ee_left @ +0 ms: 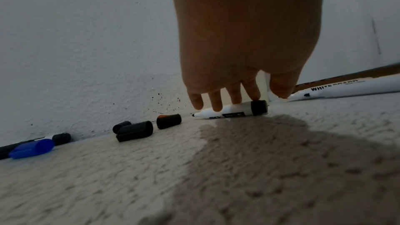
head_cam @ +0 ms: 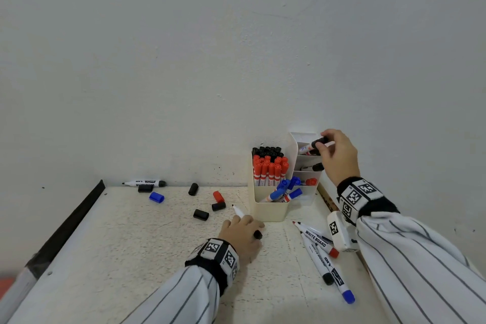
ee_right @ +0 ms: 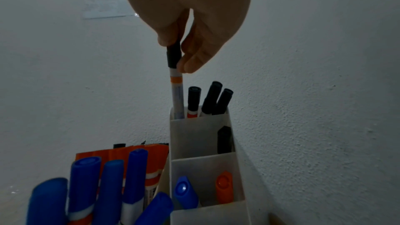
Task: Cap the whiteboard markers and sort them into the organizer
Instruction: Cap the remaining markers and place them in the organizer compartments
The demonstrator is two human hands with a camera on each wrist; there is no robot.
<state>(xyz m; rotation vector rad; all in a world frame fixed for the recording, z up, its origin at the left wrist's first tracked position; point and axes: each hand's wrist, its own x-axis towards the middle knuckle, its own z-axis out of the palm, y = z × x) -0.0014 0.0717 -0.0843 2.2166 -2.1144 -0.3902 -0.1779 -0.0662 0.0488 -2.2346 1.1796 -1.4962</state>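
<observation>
Mid-right, right hand (head_cam: 339, 155) pinched black-capped white marker (ee_right: 177, 91) in cream plastic organizer (head_cam: 268, 210), lower middle, left hand (head_cam: 242, 234) rested open-fingered on uncapped white marker (ee_left: 229, 110)

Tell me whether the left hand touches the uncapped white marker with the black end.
Touching: in the left wrist view, fingertips of the left hand rest on the uncapped white marker.
</observation>
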